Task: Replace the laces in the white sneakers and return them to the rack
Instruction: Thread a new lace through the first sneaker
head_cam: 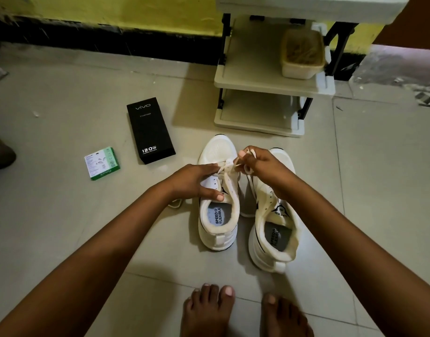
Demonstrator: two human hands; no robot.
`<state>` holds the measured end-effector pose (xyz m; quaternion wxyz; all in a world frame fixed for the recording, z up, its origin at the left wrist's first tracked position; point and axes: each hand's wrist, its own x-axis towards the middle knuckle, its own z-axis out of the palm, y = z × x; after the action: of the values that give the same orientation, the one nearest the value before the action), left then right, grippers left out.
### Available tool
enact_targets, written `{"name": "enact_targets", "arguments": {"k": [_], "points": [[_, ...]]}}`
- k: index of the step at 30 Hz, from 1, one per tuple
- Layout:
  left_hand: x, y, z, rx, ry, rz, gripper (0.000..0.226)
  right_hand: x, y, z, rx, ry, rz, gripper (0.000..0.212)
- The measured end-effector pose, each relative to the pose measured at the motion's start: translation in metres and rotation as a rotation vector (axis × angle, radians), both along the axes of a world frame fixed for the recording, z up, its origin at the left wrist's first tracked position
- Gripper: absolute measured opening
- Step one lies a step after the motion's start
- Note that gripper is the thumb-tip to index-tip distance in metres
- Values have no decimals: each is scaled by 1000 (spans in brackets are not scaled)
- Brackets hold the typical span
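The left sneaker [218, 190] is steadied by the left hand [194, 182]; its lace [229, 165] is pinched in the right hand [260, 166] grip and could slip out of the eyelets if tugged hard.

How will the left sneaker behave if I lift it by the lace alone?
The lace looks limp and thin, so the left sneaker would likely dangle and swing. Its soft padded collar probably flexes. The left hand pinning its side suggests it shifts easily when the right hand pulls.

Bare forearms, unsleeved; bare feet [206, 312].
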<state>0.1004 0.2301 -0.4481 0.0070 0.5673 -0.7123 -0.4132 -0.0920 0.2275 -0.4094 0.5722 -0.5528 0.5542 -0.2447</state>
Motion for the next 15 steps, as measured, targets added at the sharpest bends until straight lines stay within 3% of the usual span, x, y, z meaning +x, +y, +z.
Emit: {"name": "enact_targets", "arguments": {"k": [2, 4, 6, 8, 11, 15], "points": [[0, 0, 0, -2, -10, -10, 88, -1, -3, -9, -44, 206, -12, 23], [0, 0, 0, -6, -14, -18, 87, 0, -4, -16, -117, 495, 142, 27], [0, 1, 1, -9, -10, -18, 86, 4, 0, -20, -147, 616, 316, 26], [1, 1, 1, -11, -7, -15, 87, 5, 3, -17, -181, 545, 336, 26], [1, 0, 1, -11, -14, -8, 87, -1, 0, -2, -158, 288, 182, 28], [3, -2, 1, -5, -13, 4, 87, -10, -2, 5, -37, 265, 247, 28]]}}
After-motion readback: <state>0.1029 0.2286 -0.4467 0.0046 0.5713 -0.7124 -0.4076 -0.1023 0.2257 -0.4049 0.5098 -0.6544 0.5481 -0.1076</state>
